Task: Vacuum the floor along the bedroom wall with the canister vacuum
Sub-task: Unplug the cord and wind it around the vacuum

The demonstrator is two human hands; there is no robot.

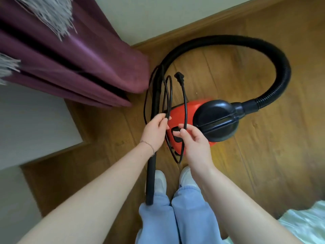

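Curtain is cut off at the top left; its grey fringe is blurred. The white unit below it is cropped, kind unclear. The wand passes behind the left wrist; whether that hand grips it cannot be told. Left hand curls round loops of cord. Right hand pinches the cord between thumb and forefinger; the plug is well clear of both hands. Hands and cord hide part of the red vacuum, which stands on the floor before the shoes, near the wall. Hose arcs right. Bedding is cropped at the bottom right corner.
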